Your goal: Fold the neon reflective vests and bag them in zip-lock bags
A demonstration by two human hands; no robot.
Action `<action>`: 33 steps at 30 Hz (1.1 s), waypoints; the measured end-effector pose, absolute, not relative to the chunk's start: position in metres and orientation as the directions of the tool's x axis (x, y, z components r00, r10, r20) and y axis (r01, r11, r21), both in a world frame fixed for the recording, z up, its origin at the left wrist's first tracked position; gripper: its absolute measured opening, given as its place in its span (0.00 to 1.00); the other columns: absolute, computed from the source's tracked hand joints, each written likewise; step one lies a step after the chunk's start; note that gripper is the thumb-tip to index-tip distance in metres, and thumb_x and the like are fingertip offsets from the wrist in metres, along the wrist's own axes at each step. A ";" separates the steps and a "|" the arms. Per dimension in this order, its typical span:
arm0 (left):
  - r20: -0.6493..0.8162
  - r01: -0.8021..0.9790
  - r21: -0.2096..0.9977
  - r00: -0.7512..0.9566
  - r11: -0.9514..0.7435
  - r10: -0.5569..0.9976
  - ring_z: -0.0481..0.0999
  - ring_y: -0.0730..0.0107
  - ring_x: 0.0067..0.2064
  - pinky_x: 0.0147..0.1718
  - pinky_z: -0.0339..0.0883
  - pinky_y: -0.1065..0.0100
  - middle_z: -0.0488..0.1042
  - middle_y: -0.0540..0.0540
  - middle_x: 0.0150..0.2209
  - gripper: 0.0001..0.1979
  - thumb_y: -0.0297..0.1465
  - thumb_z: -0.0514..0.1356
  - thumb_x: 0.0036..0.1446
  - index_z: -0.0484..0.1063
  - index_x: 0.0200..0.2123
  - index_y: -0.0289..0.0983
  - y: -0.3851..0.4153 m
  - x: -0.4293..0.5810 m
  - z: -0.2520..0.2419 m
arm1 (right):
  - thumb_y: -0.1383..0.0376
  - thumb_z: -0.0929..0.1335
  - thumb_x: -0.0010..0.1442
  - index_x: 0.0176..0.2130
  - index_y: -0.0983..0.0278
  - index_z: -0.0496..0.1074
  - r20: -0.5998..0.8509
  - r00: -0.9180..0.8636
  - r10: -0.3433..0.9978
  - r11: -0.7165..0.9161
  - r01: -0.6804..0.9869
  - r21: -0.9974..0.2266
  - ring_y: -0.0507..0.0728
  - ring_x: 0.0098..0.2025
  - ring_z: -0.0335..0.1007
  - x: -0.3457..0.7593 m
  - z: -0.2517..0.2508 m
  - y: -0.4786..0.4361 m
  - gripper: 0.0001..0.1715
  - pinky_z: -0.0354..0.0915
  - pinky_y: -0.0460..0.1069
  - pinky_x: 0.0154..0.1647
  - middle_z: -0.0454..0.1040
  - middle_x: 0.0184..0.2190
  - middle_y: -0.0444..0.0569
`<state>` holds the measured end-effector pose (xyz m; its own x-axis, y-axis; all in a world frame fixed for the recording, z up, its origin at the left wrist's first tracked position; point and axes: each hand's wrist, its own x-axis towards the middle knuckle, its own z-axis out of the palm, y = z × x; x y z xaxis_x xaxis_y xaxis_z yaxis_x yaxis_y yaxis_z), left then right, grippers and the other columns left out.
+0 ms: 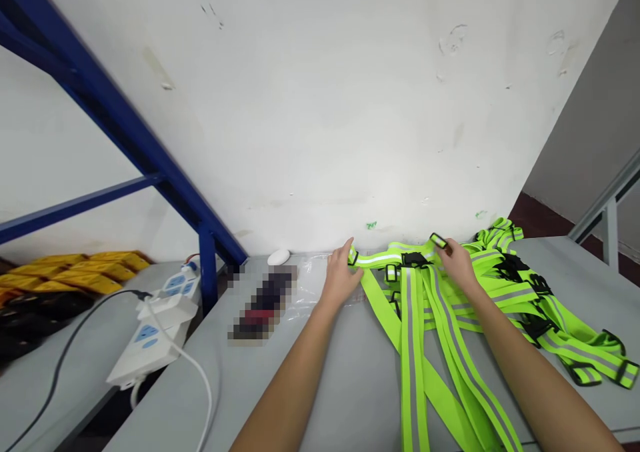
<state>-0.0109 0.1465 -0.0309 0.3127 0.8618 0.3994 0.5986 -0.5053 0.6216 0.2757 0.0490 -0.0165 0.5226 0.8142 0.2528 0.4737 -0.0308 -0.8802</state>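
A neon-green reflective strap vest [380, 260] with a grey stripe and black buckles lies before me, its long bands hanging toward the front edge of the table. At its left end, the fingers of my left hand [343, 277] close around the band beside a black buckle. My right hand [456, 262] pinches the other end, where a small black slider [439, 241] sticks up above the fingers. To the right lies a loose heap of similar reflective strap vests [540, 312], partly behind my right forearm.
On the grey table [360, 379] are clear plastic film [305, 285], a white oval object [279, 257] and a pixelated dark item [263, 305]. Leftward stand a blue frame post [207, 265], white power strips [155, 332] with cables, and yellow packets [85, 272]. A white wall rises behind.
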 end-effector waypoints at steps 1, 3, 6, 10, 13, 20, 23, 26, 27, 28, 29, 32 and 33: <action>0.385 0.666 0.535 0.355 -0.519 0.852 0.64 0.51 0.54 0.53 0.58 0.54 0.66 0.40 0.51 0.34 0.28 0.59 0.49 0.60 0.61 0.42 0.147 -0.012 -0.030 | 0.49 0.66 0.55 0.31 0.62 0.69 0.237 0.561 0.793 -0.032 0.428 -0.903 0.58 0.29 0.68 0.278 -0.018 0.050 0.18 0.66 0.55 0.32 0.71 0.26 0.48; 0.351 0.760 0.417 0.370 -0.497 0.860 0.64 0.48 0.53 0.50 0.60 0.53 0.66 0.40 0.50 0.27 0.29 0.59 0.51 0.66 0.56 0.44 0.149 -0.015 -0.029 | 0.46 0.65 0.56 0.28 0.61 0.64 0.220 0.618 0.754 0.000 0.335 -0.942 0.56 0.27 0.67 0.280 -0.019 0.051 0.21 0.68 0.54 0.31 0.68 0.23 0.45; 0.329 0.809 0.358 0.359 -0.467 0.874 0.65 0.48 0.51 0.47 0.60 0.54 0.68 0.40 0.49 0.19 0.31 0.58 0.52 0.71 0.49 0.44 0.151 -0.018 -0.028 | 0.43 0.66 0.54 0.25 0.58 0.57 0.212 0.657 0.724 0.097 0.208 -0.973 0.53 0.26 0.65 0.284 -0.015 0.050 0.25 0.71 0.52 0.33 0.61 0.21 0.39; 0.379 0.741 0.475 0.314 -0.475 0.870 0.67 0.49 0.50 0.49 0.58 0.53 0.71 0.41 0.46 0.16 0.30 0.58 0.50 0.71 0.44 0.42 0.155 -0.022 -0.023 | 0.40 0.68 0.51 0.26 0.56 0.52 0.189 0.658 0.729 0.193 0.068 -0.979 0.51 0.22 0.59 0.287 -0.009 0.047 0.29 0.72 0.51 0.30 0.52 0.18 0.35; 0.418 0.624 0.605 0.278 -0.493 0.865 0.69 0.51 0.49 0.52 0.59 0.54 0.73 0.42 0.43 0.14 0.28 0.57 0.49 0.72 0.41 0.42 0.159 -0.026 -0.017 | 0.41 0.69 0.49 0.28 0.56 0.53 0.191 0.653 0.733 0.242 0.012 -0.970 0.50 0.21 0.58 0.289 -0.005 0.045 0.29 0.71 0.49 0.29 0.50 0.18 0.34; 0.399 0.396 0.844 -0.013 -0.362 0.917 0.73 0.59 0.47 0.48 0.68 0.57 0.68 0.39 0.52 0.21 0.24 0.52 0.51 0.65 0.50 0.39 0.166 -0.028 -0.012 | 0.54 0.76 0.44 0.46 0.57 0.67 0.269 0.531 0.803 0.222 0.152 -0.963 0.54 0.28 0.68 0.300 0.019 0.026 0.31 0.70 0.50 0.31 0.64 0.22 0.37; 0.279 0.225 0.942 -0.108 -0.249 0.954 0.75 0.67 0.33 0.31 0.72 0.64 0.72 0.42 0.44 0.16 0.27 0.51 0.52 0.65 0.46 0.38 0.171 -0.027 -0.016 | 0.59 0.73 0.47 0.51 0.58 0.68 0.323 0.456 0.829 0.141 0.388 -0.911 0.57 0.28 0.71 0.315 0.021 0.014 0.30 0.70 0.52 0.30 0.66 0.23 0.40; 0.186 0.059 0.982 -0.127 -0.180 0.974 0.74 0.72 0.31 0.27 0.70 0.70 0.72 0.44 0.40 0.13 0.31 0.55 0.52 0.66 0.42 0.38 0.173 -0.025 -0.015 | 0.61 0.68 0.51 0.46 0.59 0.70 0.398 0.507 0.764 0.132 0.482 -0.866 0.56 0.24 0.68 0.332 0.014 0.009 0.21 0.70 0.53 0.30 0.63 0.21 0.39; 0.159 0.005 0.987 -0.106 -0.160 0.982 0.74 0.72 0.31 0.28 0.70 0.70 0.73 0.44 0.40 0.13 0.34 0.56 0.52 0.65 0.42 0.38 0.172 -0.023 -0.013 | 0.62 0.66 0.52 0.46 0.60 0.70 0.421 0.527 0.738 0.129 0.501 -0.855 0.55 0.23 0.66 0.336 0.010 0.008 0.20 0.70 0.53 0.30 0.61 0.20 0.39; 0.132 -0.045 0.990 -0.069 -0.135 0.989 0.74 0.72 0.32 0.29 0.70 0.70 0.73 0.44 0.40 0.14 0.37 0.57 0.53 0.65 0.42 0.38 0.171 -0.021 -0.011 | 0.63 0.64 0.53 0.46 0.60 0.70 0.438 0.534 0.723 0.109 0.539 -0.835 0.55 0.23 0.65 0.338 0.006 0.008 0.20 0.69 0.53 0.29 0.59 0.20 0.39; 0.104 -0.089 0.990 -0.022 -0.106 0.994 0.75 0.71 0.32 0.30 0.70 0.68 0.74 0.44 0.40 0.15 0.39 0.57 0.53 0.65 0.42 0.38 0.170 -0.019 -0.009 | 0.64 0.63 0.53 0.48 0.60 0.69 0.450 0.524 0.723 0.070 0.593 -0.802 0.55 0.23 0.64 0.338 0.002 0.009 0.21 0.69 0.53 0.29 0.60 0.21 0.39; 0.032 -0.159 0.987 0.107 -0.015 0.994 0.75 0.67 0.32 0.30 0.70 0.65 0.75 0.42 0.36 0.18 0.45 0.57 0.52 0.67 0.40 0.37 0.164 -0.011 -0.004 | 0.67 0.62 0.52 0.51 0.61 0.69 0.456 0.449 0.768 -0.045 0.748 -0.662 0.58 0.29 0.67 0.332 -0.005 0.012 0.26 0.66 0.53 0.30 0.69 0.30 0.47; 0.018 -0.166 0.986 0.130 0.004 0.991 0.74 0.68 0.31 0.30 0.70 0.65 0.75 0.43 0.34 0.19 0.44 0.58 0.51 0.68 0.40 0.37 0.162 -0.009 -0.003 | 0.68 0.62 0.52 0.52 0.61 0.68 0.462 0.411 0.786 -0.052 0.788 -0.614 0.60 0.33 0.68 0.329 -0.006 0.013 0.27 0.66 0.54 0.32 0.71 0.36 0.51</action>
